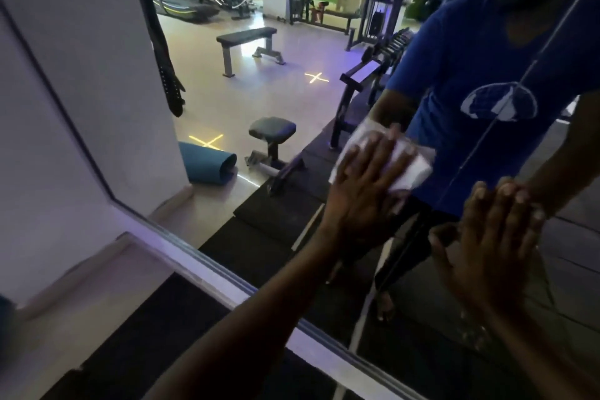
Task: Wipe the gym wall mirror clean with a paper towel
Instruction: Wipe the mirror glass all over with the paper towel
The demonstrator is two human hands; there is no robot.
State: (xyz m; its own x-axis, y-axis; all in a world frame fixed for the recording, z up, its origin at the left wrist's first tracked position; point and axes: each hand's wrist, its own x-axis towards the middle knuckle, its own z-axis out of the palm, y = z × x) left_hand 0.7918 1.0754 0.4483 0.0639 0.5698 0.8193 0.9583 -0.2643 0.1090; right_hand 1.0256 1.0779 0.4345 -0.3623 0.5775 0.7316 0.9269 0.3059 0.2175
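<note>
The wall mirror (pixel 266 97) fills most of the head view and reflects the gym and me in a blue shirt. My left hand (pixel 363 195) lies flat on the glass with spread, straight fingers and presses a white paper towel (pixel 409 169) against it. The towel shows above and to the right of the fingers. My right hand (pixel 496 247) rests flat on the mirror to the right, fingers straight, holding nothing. Its fingertips meet their own reflection.
The mirror's lower frame edge (pixel 227 279) runs diagonally from left to lower right. A white wall (pixel 48 146) lies to the left and black floor matting (pixel 156 334) below. Reflected benches, a rolled blue mat and a dumbbell rack show in the glass.
</note>
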